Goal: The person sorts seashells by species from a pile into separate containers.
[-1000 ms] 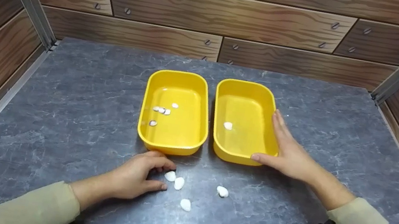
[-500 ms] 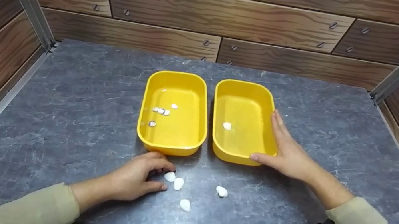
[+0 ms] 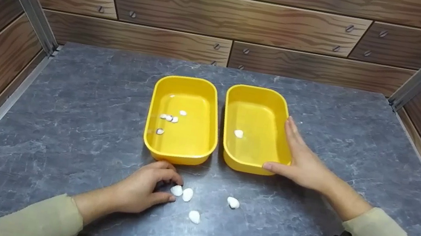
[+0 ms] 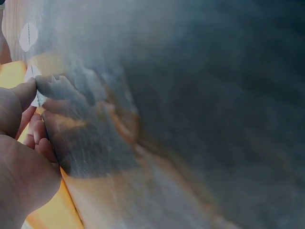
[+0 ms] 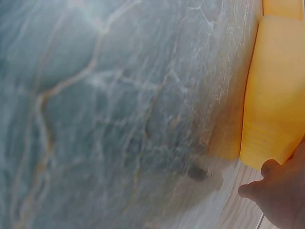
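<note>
My left hand rests on the tabletop just in front of the left yellow tub. Its fingers are curled, and a white seashell lies between the index fingertip and the thumb. In the left wrist view the thumb overlaps that shell. Beside it sits a second white seashell, with another shell nearer me and one more shell to the right. My right hand lies against the right yellow tub, its fingers straight along the right wall and its thumb on the front rim.
Several small shells lie inside the left tub; one white shell is in the right tub. The grey marbled tabletop is bounded by wood-patterned walls and metal posts. Both tubs stand side by side with a narrow gap.
The shell at my left fingertips has slid slightly toward me, into the space between index finger and thumb. My right hand and both tubs hold their places; the head view has tilted slightly.
</note>
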